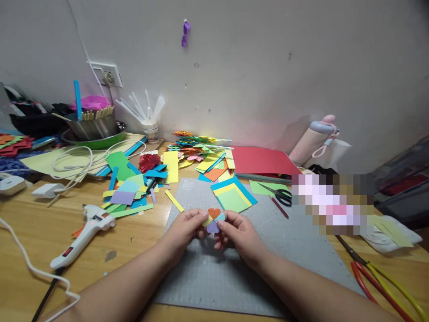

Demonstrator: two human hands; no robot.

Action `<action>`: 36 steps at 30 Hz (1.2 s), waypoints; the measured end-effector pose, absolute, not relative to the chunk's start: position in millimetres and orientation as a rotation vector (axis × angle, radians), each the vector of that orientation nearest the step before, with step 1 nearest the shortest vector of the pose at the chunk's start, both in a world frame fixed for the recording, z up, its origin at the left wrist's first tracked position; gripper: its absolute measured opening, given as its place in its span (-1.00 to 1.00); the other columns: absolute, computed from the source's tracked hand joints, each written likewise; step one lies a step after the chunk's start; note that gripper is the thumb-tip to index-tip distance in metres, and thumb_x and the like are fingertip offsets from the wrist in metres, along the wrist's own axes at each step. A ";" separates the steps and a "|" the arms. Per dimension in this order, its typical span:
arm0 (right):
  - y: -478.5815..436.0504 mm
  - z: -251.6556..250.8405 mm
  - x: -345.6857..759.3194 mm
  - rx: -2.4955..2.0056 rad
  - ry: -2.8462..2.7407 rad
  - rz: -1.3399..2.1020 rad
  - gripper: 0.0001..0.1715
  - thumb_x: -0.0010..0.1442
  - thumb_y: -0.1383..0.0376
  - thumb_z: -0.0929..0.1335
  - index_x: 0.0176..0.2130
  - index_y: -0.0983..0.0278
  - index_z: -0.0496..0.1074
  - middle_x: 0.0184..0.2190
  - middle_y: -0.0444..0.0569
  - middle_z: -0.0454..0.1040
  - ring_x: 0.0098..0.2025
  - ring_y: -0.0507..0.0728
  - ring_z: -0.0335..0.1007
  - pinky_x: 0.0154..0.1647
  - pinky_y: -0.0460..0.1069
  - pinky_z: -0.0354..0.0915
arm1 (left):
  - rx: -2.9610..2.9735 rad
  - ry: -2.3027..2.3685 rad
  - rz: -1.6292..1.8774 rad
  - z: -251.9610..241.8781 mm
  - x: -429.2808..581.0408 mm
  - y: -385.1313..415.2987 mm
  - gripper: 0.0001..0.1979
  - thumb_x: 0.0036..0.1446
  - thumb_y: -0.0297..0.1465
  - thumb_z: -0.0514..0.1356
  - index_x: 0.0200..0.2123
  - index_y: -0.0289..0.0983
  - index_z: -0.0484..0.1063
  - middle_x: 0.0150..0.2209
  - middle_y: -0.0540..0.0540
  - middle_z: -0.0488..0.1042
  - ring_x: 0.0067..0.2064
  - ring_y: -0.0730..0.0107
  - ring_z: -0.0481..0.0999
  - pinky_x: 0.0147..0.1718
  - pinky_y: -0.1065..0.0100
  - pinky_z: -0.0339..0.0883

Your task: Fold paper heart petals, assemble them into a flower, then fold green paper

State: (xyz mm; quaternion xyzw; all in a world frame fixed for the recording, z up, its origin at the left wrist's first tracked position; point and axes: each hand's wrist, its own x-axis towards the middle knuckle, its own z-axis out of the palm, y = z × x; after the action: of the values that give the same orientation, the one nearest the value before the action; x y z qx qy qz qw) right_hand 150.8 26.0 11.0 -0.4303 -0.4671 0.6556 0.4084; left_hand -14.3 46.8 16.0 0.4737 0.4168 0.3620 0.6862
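Observation:
Both my hands meet over the grey cutting mat [268,250] and pinch a small folded paper piece [213,220] made of orange, yellow, blue and purple heart shapes. My left hand [184,230] grips its left side with fingers closed. My right hand [237,232] grips its right side, fingers also closed. Just beyond the piece lies a stack of green, yellow and blue paper squares [233,197].
A white glue gun [85,232] with its cord lies at the left on the wooden table [33,237]. Loose coloured paper scraps [130,188] cover the back. Black scissors [279,193], a red pencil [279,206], red card [261,161] and red and yellow tool handles [378,277] sit right.

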 end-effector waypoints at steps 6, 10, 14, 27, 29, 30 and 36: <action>27.9 7.1 149.6 -1.081 -1.212 1.664 -0.62 0.06 0.04 0.38 -0.41 0.30 0.31 -0.60 -0.17 0.43 -0.62 -0.02 0.39 -0.58 -0.14 0.25 | 1.107 0.945 0.778 22.6 -16.1 47.5 -0.67 -0.09 -0.22 0.31 -0.62 -0.32 0.31 -0.61 0.02 0.33 -0.52 0.50 0.26 -0.49 0.43 0.06; 29.7 9.7 149.8 -1.074 -1.193 1.629 -0.63 0.06 0.04 0.39 -0.38 0.29 0.30 -0.55 -0.17 0.43 -0.59 0.00 0.42 -0.57 -0.13 0.27 | 1.124 0.998 0.862 23.6 -18.0 47.8 -0.66 -0.08 -0.21 0.30 -0.62 -0.31 0.29 -0.62 0.06 0.30 -0.52 0.51 0.23 -0.48 0.44 0.04; 30.2 25.4 148.6 -1.075 -1.245 1.571 -0.65 0.08 0.08 0.39 -0.43 0.31 0.31 -0.56 -0.15 0.42 -0.60 -0.02 0.39 -0.56 -0.12 0.26 | 1.139 0.955 0.874 30.1 -19.1 49.6 -0.70 -0.09 -0.21 0.31 -0.55 -0.31 0.34 -0.57 0.05 0.36 -0.49 0.49 0.27 -0.45 0.44 0.07; 71.6 50.2 151.8 -1.022 -1.294 1.424 -0.69 0.11 0.11 0.35 -0.46 0.26 0.25 -0.62 -0.22 0.35 -0.65 -0.02 0.34 -0.60 -0.11 0.23 | 1.170 0.986 0.971 52.4 -4.2 82.5 -0.73 -0.05 -0.21 0.26 -0.53 -0.32 0.40 -0.54 0.01 0.35 -0.49 0.46 0.26 -0.45 0.42 0.10; 76.2 41.4 154.8 -1.044 -1.273 1.375 -0.68 0.11 0.11 0.35 -0.48 0.26 0.24 -0.62 -0.23 0.34 -0.65 -0.03 0.33 -0.60 -0.12 0.22 | 1.148 0.985 0.971 44.2 0.0 87.3 -0.67 -0.01 -0.13 0.19 -0.52 -0.31 0.38 -0.54 0.00 0.34 -0.50 0.45 0.29 -0.47 0.41 0.13; 77.3 36.8 155.6 -1.050 -1.265 1.378 -0.68 0.11 0.11 0.35 -0.48 0.26 0.24 -0.62 -0.23 0.34 -0.65 -0.03 0.33 -0.61 -0.13 0.22 | 1.144 0.994 0.978 39.7 1.1 88.6 -0.67 -0.02 -0.13 0.19 -0.53 -0.31 0.36 -0.55 0.00 0.34 -0.49 0.45 0.30 -0.47 0.42 0.13; 77.7 19.5 153.4 -1.053 -1.277 1.531 -0.67 0.11 0.07 0.34 -0.43 0.28 0.28 -0.63 -0.21 0.37 -0.67 -0.02 0.34 -0.67 -0.14 0.20 | 1.193 1.036 0.981 26.5 -3.8 84.3 -0.69 -0.08 -0.21 0.26 -0.61 -0.30 0.29 -0.57 0.04 0.35 -0.47 0.46 0.29 -0.42 0.43 0.12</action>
State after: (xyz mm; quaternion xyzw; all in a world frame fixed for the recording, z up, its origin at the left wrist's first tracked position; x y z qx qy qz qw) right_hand 153.4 77.7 19.5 -0.4220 -0.5118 0.6132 0.4290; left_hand -3.8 84.3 26.5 0.5142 0.4464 0.4230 0.5978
